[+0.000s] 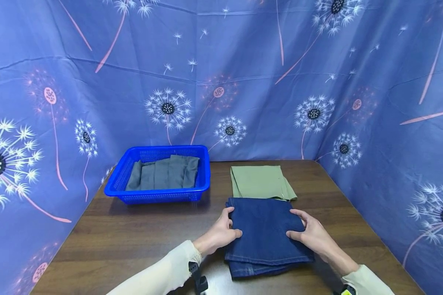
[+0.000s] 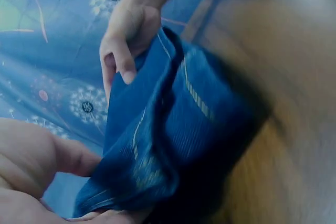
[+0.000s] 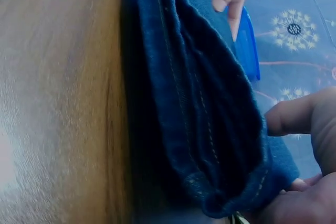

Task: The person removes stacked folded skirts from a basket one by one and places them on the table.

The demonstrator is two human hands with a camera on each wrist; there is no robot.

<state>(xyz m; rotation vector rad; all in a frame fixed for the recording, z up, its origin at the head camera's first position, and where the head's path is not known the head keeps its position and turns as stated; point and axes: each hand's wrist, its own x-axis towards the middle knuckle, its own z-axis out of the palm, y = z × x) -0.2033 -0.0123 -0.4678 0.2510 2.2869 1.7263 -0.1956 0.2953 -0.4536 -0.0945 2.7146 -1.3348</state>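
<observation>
Pinching the folded denim (image 1: 263, 233) at nine o'clock, the left hand (image 1: 218, 232) is clamping it between thumb and fingers; the right hand (image 1: 315, 234) is doing likewise at three o'clock. The denim is lying over the wooden table (image 1: 170, 229), green cloth (image 1: 260, 180) at its twelve o'clock, blue basket (image 1: 162, 197) at its ten.

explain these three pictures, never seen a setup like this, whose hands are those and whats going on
There is no machine: a person's bare left hand and right hand do the work. The wide picture is taken from the head, looking forward and down; the other two come from the left and right wrists, up close. On the wooden table are a blue basket with folded grey fabric inside and a folded green fabric. Both hands hold the folded dark blue denim, one at each side.
</observation>
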